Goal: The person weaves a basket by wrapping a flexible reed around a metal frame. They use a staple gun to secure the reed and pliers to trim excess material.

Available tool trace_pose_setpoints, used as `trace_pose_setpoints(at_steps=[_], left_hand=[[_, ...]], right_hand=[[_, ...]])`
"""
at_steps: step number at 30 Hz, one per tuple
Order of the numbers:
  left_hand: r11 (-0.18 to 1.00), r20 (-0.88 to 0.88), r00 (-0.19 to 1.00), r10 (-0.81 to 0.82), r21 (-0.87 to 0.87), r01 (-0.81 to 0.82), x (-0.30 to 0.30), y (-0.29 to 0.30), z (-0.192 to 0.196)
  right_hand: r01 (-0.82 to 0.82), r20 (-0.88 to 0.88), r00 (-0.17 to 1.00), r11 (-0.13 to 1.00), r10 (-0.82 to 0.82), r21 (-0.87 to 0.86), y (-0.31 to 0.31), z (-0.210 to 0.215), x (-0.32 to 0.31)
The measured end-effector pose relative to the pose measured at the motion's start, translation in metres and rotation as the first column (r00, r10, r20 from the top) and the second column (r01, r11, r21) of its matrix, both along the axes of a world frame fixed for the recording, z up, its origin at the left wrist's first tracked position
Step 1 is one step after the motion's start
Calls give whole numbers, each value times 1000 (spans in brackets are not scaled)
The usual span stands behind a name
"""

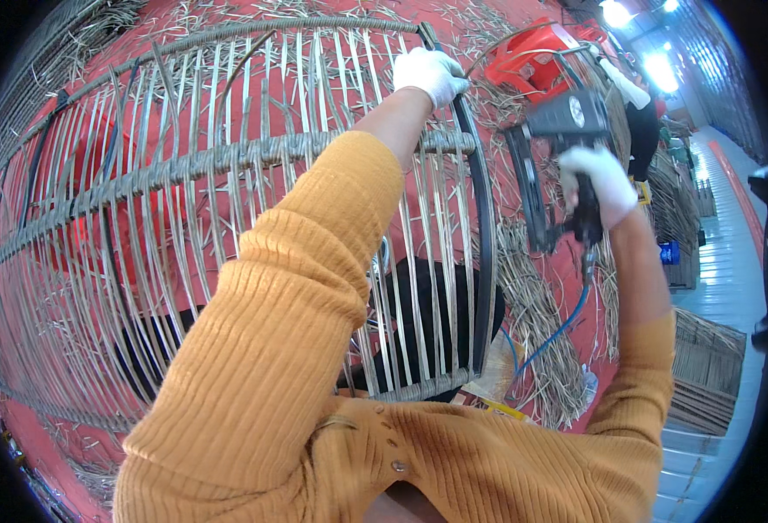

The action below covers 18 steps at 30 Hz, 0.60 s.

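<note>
Loose cane offcuts [541, 331] litter the red floor [575, 279] through the middle right of the frame, and more lie scattered along the top edge. A red plastic stool [536, 57] sits at the upper right, just beyond the frame's corner. Stacked woven panels [706, 366] lie at the lower right beside a pale blue walkway, and another person in dark clothes [641, 122] stands further back at the upper right.

The big wicker frame [183, 174] fills the left and centre of the picture. Its thin upright slats run between thick wrapped rails, and a dark metal hoop [486, 261] forms its right edge. The slats screen most of what lies behind them, and my own left sleeve [270, 331] in mustard knit covers the lower centre of the frame.

My left hand [430, 74], in a white glove, reaches up and away from me to the top centre, closed around the frame's upper right corner where the hoop meets the top rail. The arm is stretched nearly straight.

My right hand [600, 181], also gloved, is at the upper right, wrapped tight around the handle of a black pneumatic nail gun [558, 148]. The tool's long magazine hangs down just beside the hoop, apart from it. A blue air hose [567, 322] trails from the handle base down across the offcuts. My right elbow is bent, forearm rising almost vertically.
</note>
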<state>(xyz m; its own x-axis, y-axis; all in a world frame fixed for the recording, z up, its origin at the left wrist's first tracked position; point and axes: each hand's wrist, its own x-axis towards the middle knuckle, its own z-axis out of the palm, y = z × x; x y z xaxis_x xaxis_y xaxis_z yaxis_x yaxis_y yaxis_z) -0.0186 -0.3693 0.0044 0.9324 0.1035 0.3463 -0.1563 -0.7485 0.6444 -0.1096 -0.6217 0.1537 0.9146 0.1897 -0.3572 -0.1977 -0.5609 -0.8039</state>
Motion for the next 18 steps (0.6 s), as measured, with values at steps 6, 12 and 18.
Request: trace_pose_setpoints(at_steps=[6,12,18], left_hand=[[1000,5,1000,21,21,-21,1,-2,-3],[999,4,999,42,32,-42,1,-2,-5],[997,-17,999,39,64,-38,4,-3,-8]], right_hand=[[-181,-4,983,975,182,-131,47,12,45],[-176,-2,984,967,179,-186,61,13,49],[-201,-45,980,942,196,-270,65,16,54]])
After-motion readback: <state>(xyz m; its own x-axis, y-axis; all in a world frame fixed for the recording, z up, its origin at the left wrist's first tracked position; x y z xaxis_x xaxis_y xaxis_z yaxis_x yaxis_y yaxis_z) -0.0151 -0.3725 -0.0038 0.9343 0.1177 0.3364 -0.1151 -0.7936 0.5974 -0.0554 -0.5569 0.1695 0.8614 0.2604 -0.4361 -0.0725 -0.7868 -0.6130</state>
